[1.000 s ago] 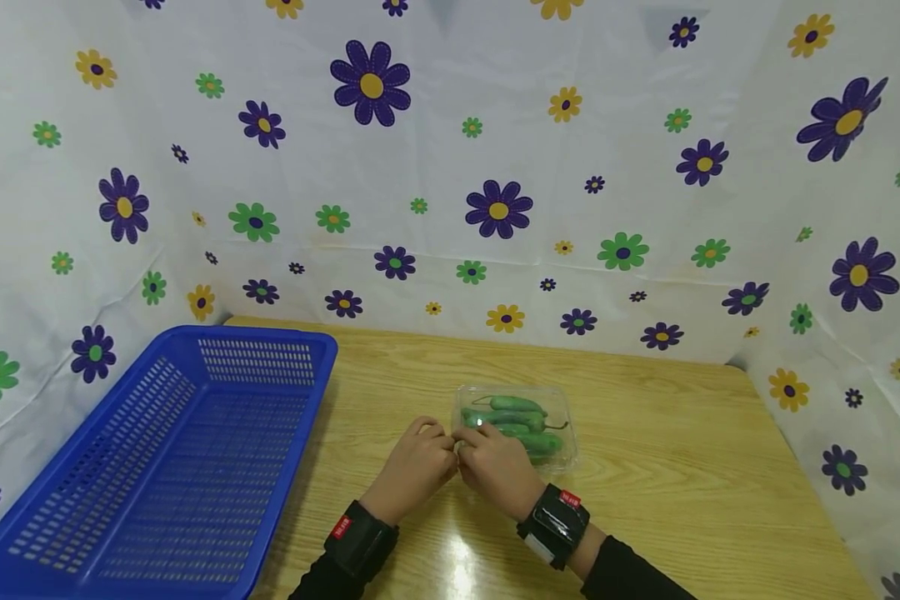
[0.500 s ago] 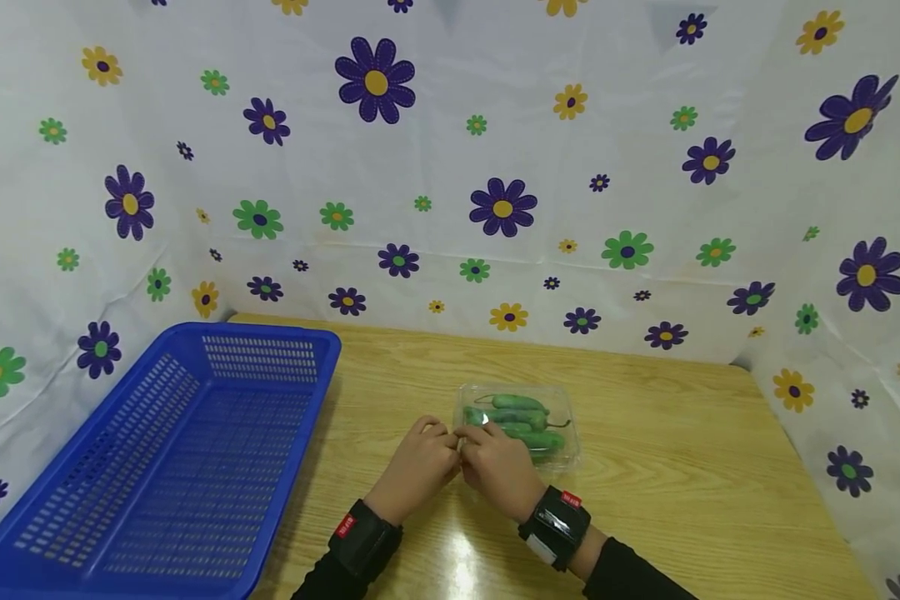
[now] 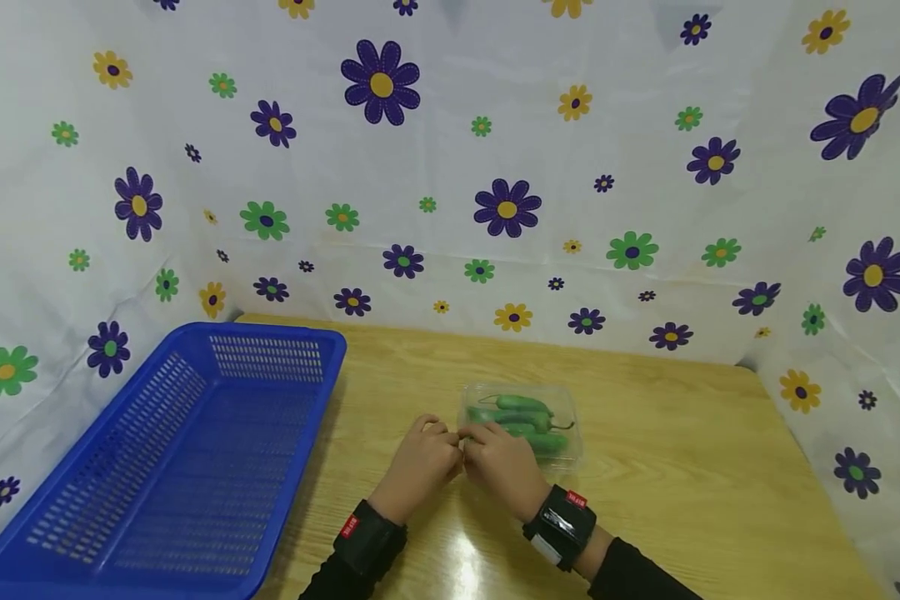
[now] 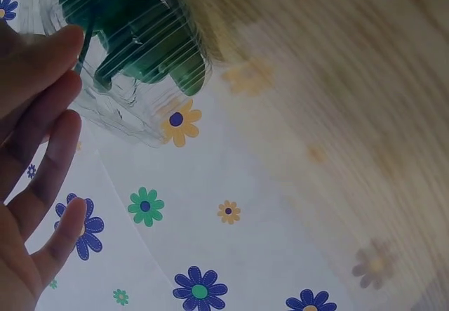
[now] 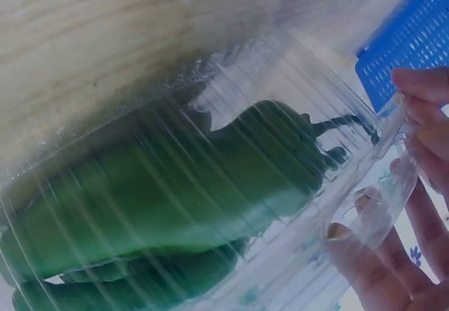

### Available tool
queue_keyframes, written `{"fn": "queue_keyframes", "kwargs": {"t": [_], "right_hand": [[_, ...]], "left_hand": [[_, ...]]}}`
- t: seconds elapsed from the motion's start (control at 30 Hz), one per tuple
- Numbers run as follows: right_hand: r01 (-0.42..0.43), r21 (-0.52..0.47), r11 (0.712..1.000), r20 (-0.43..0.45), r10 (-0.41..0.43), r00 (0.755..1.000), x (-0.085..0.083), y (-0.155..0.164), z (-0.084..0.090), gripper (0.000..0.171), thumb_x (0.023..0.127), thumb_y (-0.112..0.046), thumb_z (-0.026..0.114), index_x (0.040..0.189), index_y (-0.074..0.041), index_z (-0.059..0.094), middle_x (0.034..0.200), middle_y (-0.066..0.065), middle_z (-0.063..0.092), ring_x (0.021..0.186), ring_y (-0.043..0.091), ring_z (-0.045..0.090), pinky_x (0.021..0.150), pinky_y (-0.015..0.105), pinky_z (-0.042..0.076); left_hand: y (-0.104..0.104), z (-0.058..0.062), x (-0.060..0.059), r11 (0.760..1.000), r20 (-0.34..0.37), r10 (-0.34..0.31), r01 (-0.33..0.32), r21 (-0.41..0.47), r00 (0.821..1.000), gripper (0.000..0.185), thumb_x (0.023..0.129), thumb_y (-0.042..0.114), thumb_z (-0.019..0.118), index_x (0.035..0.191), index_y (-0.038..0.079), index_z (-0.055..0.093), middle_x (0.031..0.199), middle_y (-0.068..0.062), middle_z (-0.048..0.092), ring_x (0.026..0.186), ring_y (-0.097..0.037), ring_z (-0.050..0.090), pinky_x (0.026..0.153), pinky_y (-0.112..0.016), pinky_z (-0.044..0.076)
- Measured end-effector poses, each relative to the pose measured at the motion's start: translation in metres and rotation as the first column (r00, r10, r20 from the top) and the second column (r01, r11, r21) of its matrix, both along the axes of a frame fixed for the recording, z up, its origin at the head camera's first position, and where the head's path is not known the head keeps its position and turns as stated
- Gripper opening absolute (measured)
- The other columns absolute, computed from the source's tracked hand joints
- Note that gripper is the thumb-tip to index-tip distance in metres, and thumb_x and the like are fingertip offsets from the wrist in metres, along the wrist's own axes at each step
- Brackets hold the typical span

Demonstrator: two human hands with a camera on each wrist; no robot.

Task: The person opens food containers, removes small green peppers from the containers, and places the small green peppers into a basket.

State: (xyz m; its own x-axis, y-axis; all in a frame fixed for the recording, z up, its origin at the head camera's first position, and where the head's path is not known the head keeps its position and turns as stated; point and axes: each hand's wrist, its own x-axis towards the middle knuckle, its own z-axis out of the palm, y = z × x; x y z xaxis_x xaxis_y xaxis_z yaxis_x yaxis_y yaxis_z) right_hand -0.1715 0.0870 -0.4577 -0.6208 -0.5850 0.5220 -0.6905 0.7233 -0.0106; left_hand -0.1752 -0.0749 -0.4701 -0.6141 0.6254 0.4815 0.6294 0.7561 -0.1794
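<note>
The left hand (image 3: 422, 461) and the right hand (image 3: 501, 465) are pressed together at the 9 o'clock corner of the clear plastic box (image 3: 521, 421) of green peppers (image 3: 525, 415), with fingertips pinched on its rim; the exact grip of the left hand cannot be told, as its fingers look fairly straight in the wrist view. Compared with the earlier frames almost nothing has shifted: the hands have been kept at the same corner and the lid is not seen lifted, so the opening is judged barely begun. The box rests mid-tabletop (image 3: 682, 467), with the blue basket (image 3: 195, 450) well apart at 9 o'clock.
</note>
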Motion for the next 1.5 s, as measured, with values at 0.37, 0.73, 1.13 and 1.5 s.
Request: {"fn": "queue_keyframes", "kwargs": {"t": [0.37,0.73,1.13,1.5], "right_hand": [[-0.025,-0.021,0.999,-0.02,0.024,0.999,0.001,0.002,-0.003,0.013,0.07,-0.017,0.082,0.081,-0.018,0.075,0.103,-0.003,0.066,0.093,0.011,0.064,0.056,0.018,0.052],[-0.088,-0.022,0.996,-0.011,0.087,0.996,0.005,0.013,-0.002,0.02,0.072,-0.008,0.079,0.09,-0.014,0.074,0.107,0.006,0.064,0.1,0.017,0.062,0.071,0.022,0.055],[-0.034,-0.009,0.999,-0.006,0.034,0.999,0.01,0.076,-0.006,0.021,0.065,-0.007,0.084,0.072,-0.018,0.067,0.106,0.007,0.066,0.104,0.028,0.062,0.087,0.04,0.052],[0.027,-0.062,0.998,-0.03,-0.028,0.999,0.009,0.1,-0.014,0.023,0.059,-0.005,0.086,0.074,-0.016,0.071,0.105,0.006,0.067,0.097,0.021,0.064,0.076,0.033,0.056]], "left_hand": [[-0.003,0.007,0.003,0.996,0.069,-0.022,0.016,0.087,0.997,0.019,0.068,0.032,0.083,0.075,0.022,0.068,0.078,0.008,0.066,0.078,-0.01,0.061,0.09,-0.031,0.048],[-0.004,0.002,0.0,0.995,0.041,-0.061,0.058,0.075,0.997,0.011,0.07,0.024,0.08,0.077,0.022,0.072,0.079,0.01,0.068,0.077,-0.007,0.061,0.086,-0.027,0.049],[-0.016,0.003,0.001,0.996,0.119,-0.038,0.027,0.091,0.992,0.006,0.078,0.02,0.073,0.082,0.023,0.07,0.081,0.007,0.063,0.082,-0.01,0.061,0.093,-0.029,0.046],[-0.026,0.003,-0.006,0.992,0.126,-0.016,0.0,0.125,0.992,0.01,0.075,0.017,0.076,0.08,0.024,0.07,0.079,0.008,0.064,0.077,-0.009,0.06,0.089,-0.03,0.048]]}}
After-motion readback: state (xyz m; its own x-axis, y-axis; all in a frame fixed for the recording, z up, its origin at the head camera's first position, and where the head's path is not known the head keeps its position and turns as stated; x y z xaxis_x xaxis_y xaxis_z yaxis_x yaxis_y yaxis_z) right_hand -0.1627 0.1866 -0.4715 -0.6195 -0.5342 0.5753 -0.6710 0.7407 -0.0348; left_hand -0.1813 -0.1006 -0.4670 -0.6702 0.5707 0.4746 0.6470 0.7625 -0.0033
